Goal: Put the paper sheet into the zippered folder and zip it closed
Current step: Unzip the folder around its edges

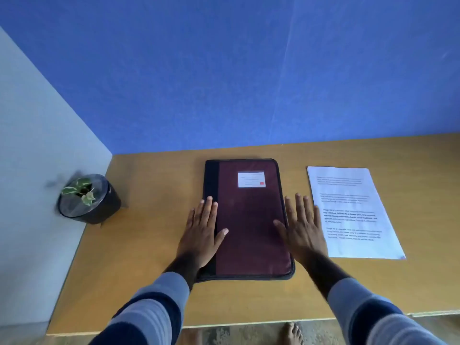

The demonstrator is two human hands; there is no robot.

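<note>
Left hand [202, 232] flat, fingers spread, palm down on left edge of zippered folder [251, 220], gripping nothing. Folder lies shut on desk [149, 245] btwn both hands. Right hand [301, 227] likewise open, flat at folder's right edge. Paper sheet [353, 212] just right of it, on desk.

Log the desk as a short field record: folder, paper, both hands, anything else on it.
folder: maroon fabric zippered folder with black spine, flat at desk centre, appears closed
label: white card on the folder's front cover
paper: white printed paper sheet, flat on the desk right of the folder, not yet inside
left hand: open, palm down on the folder's left edge
right hand: open, flat at the folder's right edge, holding nothing
other: small potted plant in a dark pot, far left
surface: wooden desk
</note>
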